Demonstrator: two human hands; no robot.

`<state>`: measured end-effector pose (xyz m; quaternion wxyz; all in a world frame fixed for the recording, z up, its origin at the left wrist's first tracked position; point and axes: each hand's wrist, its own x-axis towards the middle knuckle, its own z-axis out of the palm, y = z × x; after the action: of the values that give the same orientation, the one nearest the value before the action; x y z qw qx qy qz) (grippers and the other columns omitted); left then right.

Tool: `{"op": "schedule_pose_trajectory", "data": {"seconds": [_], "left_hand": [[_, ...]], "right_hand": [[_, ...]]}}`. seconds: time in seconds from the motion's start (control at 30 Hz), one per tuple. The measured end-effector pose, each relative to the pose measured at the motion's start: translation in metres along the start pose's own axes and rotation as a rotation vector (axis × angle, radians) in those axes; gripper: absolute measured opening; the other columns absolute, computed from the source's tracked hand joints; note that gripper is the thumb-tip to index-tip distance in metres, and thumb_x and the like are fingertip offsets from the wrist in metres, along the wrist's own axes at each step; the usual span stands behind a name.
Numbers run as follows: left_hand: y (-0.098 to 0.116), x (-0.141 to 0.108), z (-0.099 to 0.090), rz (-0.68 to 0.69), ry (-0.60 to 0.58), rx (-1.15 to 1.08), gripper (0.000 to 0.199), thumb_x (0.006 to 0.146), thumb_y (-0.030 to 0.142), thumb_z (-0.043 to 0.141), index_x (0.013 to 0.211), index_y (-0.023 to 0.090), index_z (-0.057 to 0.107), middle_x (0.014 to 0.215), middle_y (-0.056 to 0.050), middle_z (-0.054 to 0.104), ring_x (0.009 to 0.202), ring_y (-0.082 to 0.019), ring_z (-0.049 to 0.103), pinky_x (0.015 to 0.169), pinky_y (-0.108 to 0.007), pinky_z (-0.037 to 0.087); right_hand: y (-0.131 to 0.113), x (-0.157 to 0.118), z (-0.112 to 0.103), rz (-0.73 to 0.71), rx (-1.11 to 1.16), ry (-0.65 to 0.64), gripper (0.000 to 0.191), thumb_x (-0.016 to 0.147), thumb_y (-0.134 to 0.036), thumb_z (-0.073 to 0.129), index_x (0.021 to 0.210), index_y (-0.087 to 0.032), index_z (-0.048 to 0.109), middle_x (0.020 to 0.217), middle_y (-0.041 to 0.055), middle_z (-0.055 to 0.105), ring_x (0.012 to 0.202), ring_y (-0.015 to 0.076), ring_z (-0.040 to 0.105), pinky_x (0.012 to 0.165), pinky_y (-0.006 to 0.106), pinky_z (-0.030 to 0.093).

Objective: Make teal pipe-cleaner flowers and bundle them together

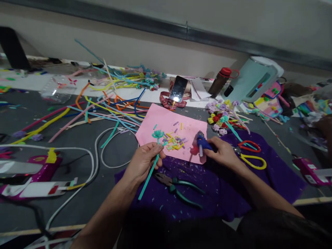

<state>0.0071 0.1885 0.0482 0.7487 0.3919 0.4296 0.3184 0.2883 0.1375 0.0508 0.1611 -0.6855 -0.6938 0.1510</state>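
Note:
Pinched between the thumb and fingers of my left hand (150,157) is a teal pipe-cleaner flower (158,134). Its bloom points up and away, and the straight stem slants down past my palm. My right hand (223,150) is closed around a small blue glue gun (203,142) with a pale glue stick poking out of it. Under the glue gun lies a pink sheet (151,119), where a pile of short cut pipe-cleaner bits (174,141) is scattered. Green-handled pliers (178,186) rest on the purple cloth (207,180) below my hands.
Scissors (251,155) with red and yellow handles lie right of my right hand. Finished flowers (223,114) sit behind them. Loose pipe cleaners (109,107) and a white cable (97,148) spread leftward. A phone (178,89), bottle (220,82) and pale jug (255,77) stand behind.

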Motion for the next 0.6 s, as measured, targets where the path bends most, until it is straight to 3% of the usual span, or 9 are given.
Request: {"op": "schedule_pose_trajectory", "data": {"seconds": [0.17, 0.3, 0.47, 0.6], "left_hand": [[0.001, -0.001, 0.001, -0.015, 0.001, -0.005, 0.025, 0.073, 0.036, 0.061, 0.062, 0.014, 0.056, 0.043, 0.003, 0.054, 0.033, -0.004, 0.045, 0.033, -0.013, 0.033], [0.002, -0.002, 0.002, -0.019, 0.001, -0.009, 0.025, 0.072, 0.036, 0.061, 0.062, 0.014, 0.056, 0.042, 0.003, 0.053, 0.032, -0.004, 0.044, 0.033, -0.013, 0.032], [-0.001, -0.003, 0.004, 0.022, -0.004, -0.047, 0.025, 0.071, 0.037, 0.062, 0.064, 0.014, 0.054, 0.054, 0.002, 0.059, 0.035, -0.005, 0.048, 0.032, -0.014, 0.033], [-0.004, -0.004, 0.004, 0.028, -0.011, -0.038, 0.026, 0.071, 0.038, 0.062, 0.064, 0.014, 0.053, 0.055, 0.001, 0.059, 0.035, -0.005, 0.049, 0.031, -0.014, 0.033]], "right_hand": [[0.015, -0.006, -0.002, 0.181, 0.585, 0.102, 0.021, 0.073, -0.033, 0.054, 0.087, -0.018, 0.06, 0.075, 0.0022, 0.061, 0.069, 0.0192, 0.056, 0.062, 0.029, 0.042], [0.016, -0.009, 0.0, 0.271, 1.002, 0.12, 0.025, 0.072, -0.036, 0.051, 0.086, -0.018, 0.06, 0.075, 0.0056, 0.064, 0.065, 0.0211, 0.059, 0.056, 0.031, 0.045], [-0.001, -0.013, -0.007, 0.239, 1.108, 0.149, 0.038, 0.08, -0.046, 0.035, 0.101, -0.022, 0.056, 0.095, 0.009, 0.062, 0.072, 0.022, 0.061, 0.055, 0.032, 0.046], [-0.028, -0.026, -0.009, 0.182, 1.09, 0.0, 0.043, 0.082, -0.053, 0.036, 0.104, -0.023, 0.056, 0.099, 0.011, 0.061, 0.073, 0.0233, 0.06, 0.055, 0.032, 0.046]]}}
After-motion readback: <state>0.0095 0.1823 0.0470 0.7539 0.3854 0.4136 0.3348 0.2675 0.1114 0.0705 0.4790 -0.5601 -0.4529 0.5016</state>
